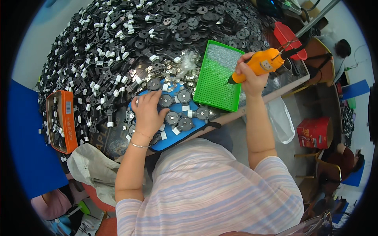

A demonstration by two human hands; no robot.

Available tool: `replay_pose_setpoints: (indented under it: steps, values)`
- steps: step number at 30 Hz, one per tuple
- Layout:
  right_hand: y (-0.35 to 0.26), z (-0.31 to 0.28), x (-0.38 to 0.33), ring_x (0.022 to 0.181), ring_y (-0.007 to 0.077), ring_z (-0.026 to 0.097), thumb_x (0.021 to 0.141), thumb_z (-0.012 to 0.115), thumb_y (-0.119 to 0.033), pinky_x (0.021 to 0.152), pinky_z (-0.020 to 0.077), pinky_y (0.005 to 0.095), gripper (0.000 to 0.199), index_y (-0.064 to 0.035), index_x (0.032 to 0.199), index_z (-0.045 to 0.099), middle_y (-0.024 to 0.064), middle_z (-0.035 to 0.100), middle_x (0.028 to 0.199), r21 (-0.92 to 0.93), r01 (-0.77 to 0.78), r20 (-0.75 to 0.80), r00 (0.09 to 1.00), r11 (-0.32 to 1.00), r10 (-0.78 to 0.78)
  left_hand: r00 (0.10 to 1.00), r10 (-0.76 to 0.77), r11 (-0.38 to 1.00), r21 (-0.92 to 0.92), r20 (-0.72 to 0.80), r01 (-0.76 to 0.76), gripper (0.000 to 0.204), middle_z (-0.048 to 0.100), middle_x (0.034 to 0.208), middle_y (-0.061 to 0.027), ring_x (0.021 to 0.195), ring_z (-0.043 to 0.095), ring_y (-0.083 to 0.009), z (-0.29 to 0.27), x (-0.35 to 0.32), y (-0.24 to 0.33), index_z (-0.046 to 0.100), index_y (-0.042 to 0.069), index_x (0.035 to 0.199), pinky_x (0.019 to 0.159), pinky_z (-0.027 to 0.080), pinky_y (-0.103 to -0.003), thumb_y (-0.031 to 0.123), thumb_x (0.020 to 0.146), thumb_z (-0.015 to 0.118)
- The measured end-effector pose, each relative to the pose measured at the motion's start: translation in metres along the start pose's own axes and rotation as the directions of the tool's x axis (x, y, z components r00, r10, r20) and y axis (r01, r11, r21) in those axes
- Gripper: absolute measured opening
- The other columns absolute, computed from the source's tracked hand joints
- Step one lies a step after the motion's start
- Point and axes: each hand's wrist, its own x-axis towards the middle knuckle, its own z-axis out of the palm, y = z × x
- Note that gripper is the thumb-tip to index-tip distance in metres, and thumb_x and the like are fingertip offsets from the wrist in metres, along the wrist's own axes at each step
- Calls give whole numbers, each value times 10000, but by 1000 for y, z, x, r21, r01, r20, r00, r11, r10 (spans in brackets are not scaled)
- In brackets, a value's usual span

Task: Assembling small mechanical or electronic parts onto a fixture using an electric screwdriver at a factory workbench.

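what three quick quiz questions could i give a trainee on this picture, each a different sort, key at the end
1. Which hand holds the orange power tool?
2. True or false: the green tray lies to the right of the blue mat.
3. The open box at the left of the parts pile is mainly: a) green, b) orange, c) white.

Key: 1. the right hand; 2. true; 3. b

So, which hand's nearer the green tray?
Right hand, holding an orange driver at the right edge of the green tray; left hand is farther left, over the blue mat.
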Motion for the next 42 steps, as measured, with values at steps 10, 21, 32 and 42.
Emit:
replay_pose_setpoints:
  steps: [10, 21, 32, 42]
  values:
    - [9, -5, 2, 578, 144, 525, 706, 576, 40, 545, 435, 255, 225, 8, 912, 490, 112, 545, 771, -52, 26, 0, 1000, 998, -26, 997, -65, 998, 18, -51, 66, 496, 540, 1056, -53, 1025, 456, -231, -11, 8, -11, 543, 95, 1063, 939, 229, -446, 160, 607, 729]
    - [11, -2, 2, 571, 139, 505, 707, 579, 33, 539, 411, 250, 212, -3, 893, 486, 80, 516, 717, -50, -4, 1, 1000, 999, 4, 996, -82, 996, 27, -29, 83, 544, 536, 1091, -69, 1060, 444, -227, -8, 32, -30, 526, 71, 1098, 943, 230, -410, 229, 622, 736]
    - [-12, 52, 13, 562, 129, 512, 711, 577, 37, 514, 435, 235, 198, 16, 887, 489, 103, 536, 740, 198, 77, 23, 996, 977, -83, 984, -128, 991, 48, 121, 123, 458, 578, 1038, -69, 1030, 483, -238, -4, 53, -33, 598, 92, 1001, 946, 240, -424, 256, 600, 746]
    - [32, 153, 0, 642, 123, 543, 669, 608, 53, 572, 454, 221, 242, -3, 881, 504, 91, 531, 816, 198, -86, 353, 935, 976, 11, 996, -53, 981, -185, 76, 66, 370, 612, 833, -125, 812, 580, -305, 4, 55, -36, 598, 42, 861, 716, 451, -366, 148, 546, 760]
